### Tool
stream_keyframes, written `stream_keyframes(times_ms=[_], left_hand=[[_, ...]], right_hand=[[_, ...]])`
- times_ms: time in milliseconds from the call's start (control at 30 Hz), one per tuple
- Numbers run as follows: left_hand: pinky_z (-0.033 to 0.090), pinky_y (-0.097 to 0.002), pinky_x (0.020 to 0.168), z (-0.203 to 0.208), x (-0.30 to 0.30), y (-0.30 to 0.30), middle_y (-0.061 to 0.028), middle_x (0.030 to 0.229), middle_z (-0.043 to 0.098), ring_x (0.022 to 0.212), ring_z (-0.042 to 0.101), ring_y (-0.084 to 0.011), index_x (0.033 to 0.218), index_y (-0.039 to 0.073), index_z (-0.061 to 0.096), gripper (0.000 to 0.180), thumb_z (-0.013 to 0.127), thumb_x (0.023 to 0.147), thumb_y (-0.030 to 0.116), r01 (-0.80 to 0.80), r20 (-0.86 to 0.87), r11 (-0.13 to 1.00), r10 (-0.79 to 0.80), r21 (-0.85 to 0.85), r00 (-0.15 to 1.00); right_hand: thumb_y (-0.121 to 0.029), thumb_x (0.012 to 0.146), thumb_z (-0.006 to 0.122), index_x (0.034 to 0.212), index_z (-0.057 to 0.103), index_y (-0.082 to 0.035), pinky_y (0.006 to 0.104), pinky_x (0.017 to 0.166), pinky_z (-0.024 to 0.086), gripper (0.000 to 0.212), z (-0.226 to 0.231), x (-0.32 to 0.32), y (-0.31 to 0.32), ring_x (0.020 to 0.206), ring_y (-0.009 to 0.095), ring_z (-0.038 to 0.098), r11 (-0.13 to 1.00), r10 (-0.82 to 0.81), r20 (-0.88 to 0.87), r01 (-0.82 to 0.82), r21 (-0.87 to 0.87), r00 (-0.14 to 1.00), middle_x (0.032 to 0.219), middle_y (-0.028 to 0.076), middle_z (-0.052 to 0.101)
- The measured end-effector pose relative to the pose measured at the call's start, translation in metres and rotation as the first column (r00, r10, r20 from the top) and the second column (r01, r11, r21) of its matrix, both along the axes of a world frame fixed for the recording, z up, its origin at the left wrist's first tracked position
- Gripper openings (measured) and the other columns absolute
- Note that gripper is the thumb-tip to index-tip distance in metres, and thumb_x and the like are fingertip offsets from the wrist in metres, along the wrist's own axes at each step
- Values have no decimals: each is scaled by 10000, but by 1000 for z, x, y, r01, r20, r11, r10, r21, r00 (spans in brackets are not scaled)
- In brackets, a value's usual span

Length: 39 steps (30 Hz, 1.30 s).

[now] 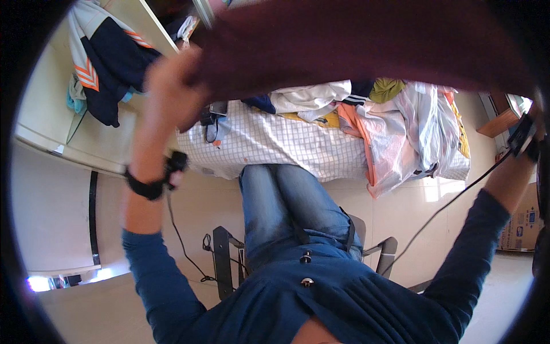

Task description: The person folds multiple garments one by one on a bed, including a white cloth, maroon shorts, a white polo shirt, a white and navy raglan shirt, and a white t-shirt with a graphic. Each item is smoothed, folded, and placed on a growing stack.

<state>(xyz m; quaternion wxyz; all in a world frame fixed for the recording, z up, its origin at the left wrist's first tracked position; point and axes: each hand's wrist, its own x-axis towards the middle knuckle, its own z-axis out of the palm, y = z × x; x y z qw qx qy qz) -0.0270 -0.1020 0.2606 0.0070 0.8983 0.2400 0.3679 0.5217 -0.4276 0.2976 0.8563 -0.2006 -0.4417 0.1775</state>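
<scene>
Head view: how does the maroon cloth (355, 46) lie?
— Raised before the checked cover (258, 137), long axis left to right. Left hand (175, 86), blurred, grasps its left end; right hand (535, 113), rim-cropped, grasp indeterminable.
— Texture?
— Matte, smooth, lower edge gently curved.

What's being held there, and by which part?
A dark maroon cloth, by its left end, in the left hand; whether the right hand grips it can't be told.
</scene>
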Motion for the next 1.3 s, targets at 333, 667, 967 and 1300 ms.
stream_keyframes(times_ms=[333,667,967,1300], left_hand=[[461,-376,804,-313,33,-121,-97,965,540,967,536,-295,875,54,568,244,675,656,53,297,-111,678,-489,-672,865],[442,-272,786,-387,26,-125,-70,973,534,887,513,-148,1092,36,522,356,690,805,163,-125,-39,146,488,-981,872],[397,-337,950,-401,19,-50,-151,1249,417,1100,471,-211,1299,-3,377,589,679,803,98,79,173,156,819,-985,546],[371,-366,977,-372,-6,-7,-139,1238,499,1166,448,-219,1257,61,434,393,541,916,225,544,604,322,630,-775,487]], right_hand=[[-214,869,528,804,654,-240,348,922,335,144,-151,-52,-5,842,136,462,740,663,-100,-630,238,741,855,5,499],[-193,941,447,902,682,-286,331,930,310,257,-172,-87,-42,886,126,465,749,628,-6,-602,278,778,890,-11,513],[-271,933,485,826,665,-224,321,879,328,214,-151,-88,-44,854,128,470,869,489,-36,-484,101,871,829,-17,511],[-8,880,544,1077,569,-21,273,964,382,199,-169,-240,232,1065,149,519,785,372,497,20,-619,784,1100,59,576]])
